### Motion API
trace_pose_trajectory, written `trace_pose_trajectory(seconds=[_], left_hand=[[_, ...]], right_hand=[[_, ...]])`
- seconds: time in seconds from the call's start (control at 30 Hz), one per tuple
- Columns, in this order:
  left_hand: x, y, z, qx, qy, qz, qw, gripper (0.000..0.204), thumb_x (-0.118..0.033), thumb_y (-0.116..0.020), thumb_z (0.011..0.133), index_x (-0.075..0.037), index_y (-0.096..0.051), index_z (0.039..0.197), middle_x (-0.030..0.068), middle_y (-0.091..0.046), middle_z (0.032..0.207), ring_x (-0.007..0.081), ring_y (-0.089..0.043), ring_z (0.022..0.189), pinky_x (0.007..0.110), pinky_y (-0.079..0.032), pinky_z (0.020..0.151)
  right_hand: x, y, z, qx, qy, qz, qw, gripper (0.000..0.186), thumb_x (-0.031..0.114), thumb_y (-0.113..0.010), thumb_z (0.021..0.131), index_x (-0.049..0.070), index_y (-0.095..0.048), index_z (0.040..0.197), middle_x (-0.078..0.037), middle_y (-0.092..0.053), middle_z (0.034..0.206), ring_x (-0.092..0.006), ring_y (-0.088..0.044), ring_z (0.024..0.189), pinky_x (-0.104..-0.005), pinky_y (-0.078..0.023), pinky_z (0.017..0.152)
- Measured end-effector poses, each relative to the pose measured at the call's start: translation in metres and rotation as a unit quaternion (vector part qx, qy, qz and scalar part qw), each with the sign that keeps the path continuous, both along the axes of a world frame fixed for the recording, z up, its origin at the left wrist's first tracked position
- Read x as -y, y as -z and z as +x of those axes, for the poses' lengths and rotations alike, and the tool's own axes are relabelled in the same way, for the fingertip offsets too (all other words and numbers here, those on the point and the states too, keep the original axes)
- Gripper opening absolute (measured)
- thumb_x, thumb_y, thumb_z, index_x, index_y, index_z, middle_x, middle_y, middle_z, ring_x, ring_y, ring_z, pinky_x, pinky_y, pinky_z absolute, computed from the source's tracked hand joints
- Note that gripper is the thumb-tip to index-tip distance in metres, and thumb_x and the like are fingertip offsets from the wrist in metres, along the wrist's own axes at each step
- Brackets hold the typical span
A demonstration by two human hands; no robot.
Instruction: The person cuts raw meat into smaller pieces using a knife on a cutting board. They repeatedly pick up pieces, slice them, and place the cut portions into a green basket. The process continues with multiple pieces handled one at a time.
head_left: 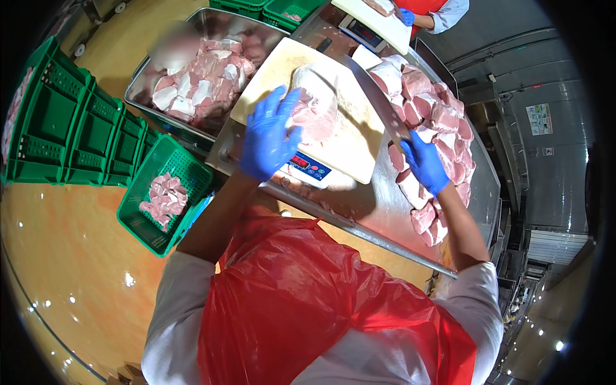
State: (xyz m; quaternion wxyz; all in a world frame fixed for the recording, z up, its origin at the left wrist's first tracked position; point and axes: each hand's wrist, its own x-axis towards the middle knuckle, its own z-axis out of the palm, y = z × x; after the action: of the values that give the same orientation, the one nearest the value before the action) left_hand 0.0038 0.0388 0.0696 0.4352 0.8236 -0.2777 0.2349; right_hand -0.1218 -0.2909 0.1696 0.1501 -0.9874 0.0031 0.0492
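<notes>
Raw pork cut (314,106), pale pink with a broad white fat face, lies on my cutting board (359,141). Largest around that board is the steel bench (382,208) beneath it, then the row of stacked green crates (74,122) well off to its left. Just left of the board's far half stands a steel tub (231,24) full of raw pork; to its right, apart from it, pork pieces (443,128) lie heaped on the bench. Lower left of the board sits an open green crate (192,165) with small pork scraps (165,200) inside. Smaller again, a long knife (377,97) slants along the board's right edge, its blade clear of the meat, and a digital scale (314,168) shows under the board's near edge.

My left hand (266,138) is spread wide over the board's left part, fingertips at the meat's left side; I cannot tell whether they press on it. My right hand (425,163), just off the board's right edge, is closed around the knife handle.

As I judge it, steadying the pork well calls for a flat palm on it and fingertips curled back from the edge. Long, even strokes with the full blade should leave a cleaner face than short sawing, and wet fat could slip, so a firm hold matters.
</notes>
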Motion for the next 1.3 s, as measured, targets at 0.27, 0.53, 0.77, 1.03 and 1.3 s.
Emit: trace_pose_trajectory(seconds=[0.27, 0.53, 0.77, 1.03, 1.3], left_hand=[[-0.007, 0.044, -0.002, -0.013, 0.124, 0.158, 0.980, 0.030, -0.016, -0.071, 0.077, -0.007, -0.063, 0.105, 0.0117, -0.061, 0.105, 0.0339, -0.056, 0.094, 0.045, -0.045, 0.087], [-0.011, 0.059, -0.001, 0.054, 0.078, 0.057, 0.994, 0.029, -0.011, -0.073, 0.074, -0.009, -0.064, 0.101, 0.0109, -0.061, 0.104, 0.0340, -0.059, 0.097, 0.046, -0.050, 0.083], [-0.028, 0.063, -0.003, 0.081, 0.037, 0.053, 0.995, 0.030, -0.012, -0.077, 0.069, -0.012, -0.061, 0.095, 0.0078, -0.062, 0.099, 0.0329, -0.059, 0.093, 0.044, -0.052, 0.080], [-0.050, 0.064, -0.006, 0.052, 0.079, 0.015, 0.995, 0.037, -0.004, -0.079, 0.066, -0.008, -0.059, 0.097, 0.0096, -0.063, 0.104, 0.0347, -0.059, 0.098, 0.043, -0.052, 0.081], [-0.055, 0.054, 0.013, 0.103, 0.138, 0.098, 0.980, 0.034, -0.002, -0.078, 0.065, -0.008, -0.060, 0.094, 0.0109, -0.063, 0.104, 0.0354, -0.059, 0.098, 0.045, -0.052, 0.083]], right_hand=[[-0.115, 0.052, 0.087, 0.069, -0.078, 0.041, 0.994, 0.021, 0.024, -0.056, 0.097, 0.006, -0.057, 0.107, -0.026, -0.067, 0.087, -0.0466, -0.065, 0.083, -0.0542, -0.051, 0.072], [-0.118, 0.045, 0.106, -0.027, -0.168, -0.132, 0.977, 0.027, 0.019, -0.057, 0.092, 0.009, -0.062, 0.116, -0.025, -0.068, 0.086, -0.0426, -0.069, 0.081, -0.0511, -0.054, 0.071], [0.030, 0.011, 0.013, -0.195, -0.035, -0.147, 0.969, 0.027, 0.022, -0.048, 0.100, 0.008, -0.061, 0.120, -0.021, -0.069, 0.079, -0.0341, -0.071, 0.071, -0.0424, -0.058, 0.064], [0.021, 0.057, -0.040, 0.039, -0.064, -0.092, 0.993, 0.019, 0.024, -0.058, 0.098, 0.009, -0.058, 0.111, -0.022, -0.066, 0.082, -0.0436, -0.064, 0.066, -0.0520, -0.050, 0.057], [-0.125, 0.075, 0.079, 0.099, -0.115, -0.055, 0.987, 0.024, 0.029, -0.058, 0.096, 0.008, -0.060, 0.107, -0.023, -0.067, 0.079, -0.0437, -0.066, 0.073, -0.0528, -0.052, 0.066]])
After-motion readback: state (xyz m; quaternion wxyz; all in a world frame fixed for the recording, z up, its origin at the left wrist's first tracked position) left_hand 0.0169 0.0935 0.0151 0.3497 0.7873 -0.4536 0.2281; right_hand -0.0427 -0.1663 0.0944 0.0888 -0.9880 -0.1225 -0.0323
